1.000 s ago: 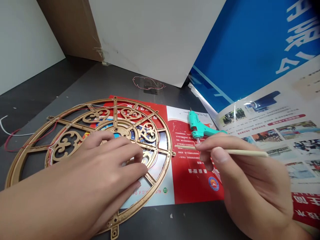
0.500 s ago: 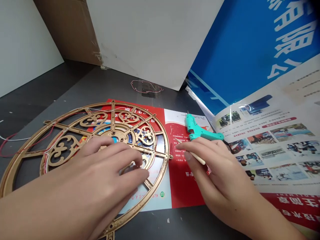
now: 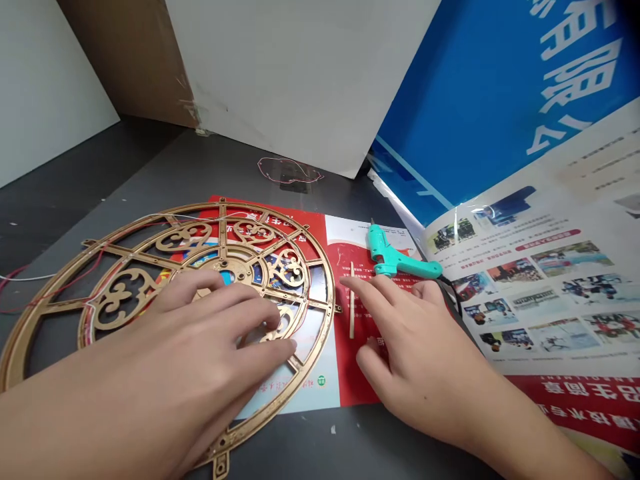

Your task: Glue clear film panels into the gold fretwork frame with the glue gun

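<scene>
A round gold frame [image 3: 327, 267] with scroll ornaments lies at the left, with thin red and white wires along its rings. Across its middle rests my left hand [image 3: 215, 333], fingers bent down onto the ornament and bars near the lower right; what lies beneath the palm is hidden. My right hand [image 3: 410, 340] is open just right of the frame, index finger stretched out and thumb apart. A thin pale stick [image 3: 351, 313] lies upright in the view on the red print, left of the right fingers and free of a grip. Beyond them lies a teal glue gun [image 3: 395, 257].
Printed sheets [image 3: 323, 393] lie under the frame on the dark table [image 3: 280, 447]. A loop of thin pinkish wire [image 3: 290, 180] lies farther back. A white panel [image 3: 300, 80] stands behind, and a blue board [image 3: 450, 113] and printed poster [image 3: 525, 267] rise at the right.
My right hand has let go of the pale stick, which now lies on the red print, and its fingers have spread. My left hand keeps its place on the frame.
</scene>
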A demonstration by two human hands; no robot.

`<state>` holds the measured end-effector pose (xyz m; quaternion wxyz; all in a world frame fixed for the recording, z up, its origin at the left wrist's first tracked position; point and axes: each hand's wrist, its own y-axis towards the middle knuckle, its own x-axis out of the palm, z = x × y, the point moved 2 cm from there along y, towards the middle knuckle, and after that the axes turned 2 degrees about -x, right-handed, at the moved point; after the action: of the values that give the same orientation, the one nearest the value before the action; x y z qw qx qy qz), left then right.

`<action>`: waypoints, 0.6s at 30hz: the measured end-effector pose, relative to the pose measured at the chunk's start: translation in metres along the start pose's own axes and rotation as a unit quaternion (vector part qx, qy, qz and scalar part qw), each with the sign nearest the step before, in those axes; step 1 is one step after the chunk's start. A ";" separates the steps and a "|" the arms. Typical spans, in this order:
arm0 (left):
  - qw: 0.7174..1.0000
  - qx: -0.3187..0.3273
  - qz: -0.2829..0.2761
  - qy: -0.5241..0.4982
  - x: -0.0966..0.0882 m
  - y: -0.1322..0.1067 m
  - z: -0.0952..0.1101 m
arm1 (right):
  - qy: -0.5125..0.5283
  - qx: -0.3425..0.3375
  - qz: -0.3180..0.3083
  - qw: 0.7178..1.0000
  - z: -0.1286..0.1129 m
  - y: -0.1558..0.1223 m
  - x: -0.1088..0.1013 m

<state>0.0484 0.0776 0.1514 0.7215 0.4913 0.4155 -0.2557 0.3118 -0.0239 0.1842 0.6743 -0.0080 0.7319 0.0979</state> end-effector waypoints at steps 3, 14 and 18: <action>1.000 -0.004 -0.012 0.012 -0.001 0.001 0.000 | 0.003 0.001 0.017 1.000 0.004 -0.007 -0.022; 1.000 -0.002 -0.010 -0.024 -0.001 -0.001 -0.015 | -0.085 0.212 -0.114 0.967 0.095 0.014 -0.034; 0.999 0.042 -0.001 -0.016 0.005 -0.004 -0.016 | -0.097 0.216 -0.129 0.963 0.100 0.027 -0.019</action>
<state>0.0426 0.0910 0.1426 0.7063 0.5170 0.3934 -0.2812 0.4083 0.0158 0.1995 0.7349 0.0530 0.6593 -0.1499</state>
